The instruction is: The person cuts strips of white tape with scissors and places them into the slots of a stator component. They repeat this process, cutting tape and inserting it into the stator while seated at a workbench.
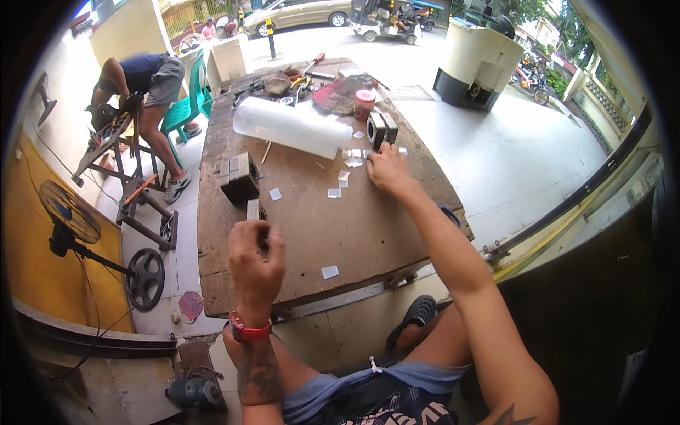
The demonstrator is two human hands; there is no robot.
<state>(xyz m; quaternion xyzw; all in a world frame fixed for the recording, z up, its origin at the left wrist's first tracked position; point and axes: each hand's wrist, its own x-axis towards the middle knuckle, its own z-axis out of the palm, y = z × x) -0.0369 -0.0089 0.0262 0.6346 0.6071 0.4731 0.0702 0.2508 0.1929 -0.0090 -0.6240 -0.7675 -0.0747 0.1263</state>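
Observation:
My right hand [389,170] reaches across the wooden table, fingers pinched together at several small translucent sheet pieces [353,162]; what they grip is too small to make out. Just beyond it stands a slotted motor stator core [382,130]. Nearer me, my left hand [256,262] is raised with curled fingers, a red watch on its wrist. Something dark shows between its thumb and fingers, but I cannot make it out. Right behind that hand is a small block [256,210], partly hidden. A larger stator core [239,177] stands farther left.
A roll of translucent sheet [290,127] lies across the table [340,244]. Tools and a red-lidded jar [364,104] are at the far end. On the left, a person [152,85] bends over a small workbench beside a green chair [188,106]. A fan [71,212] stands nearer.

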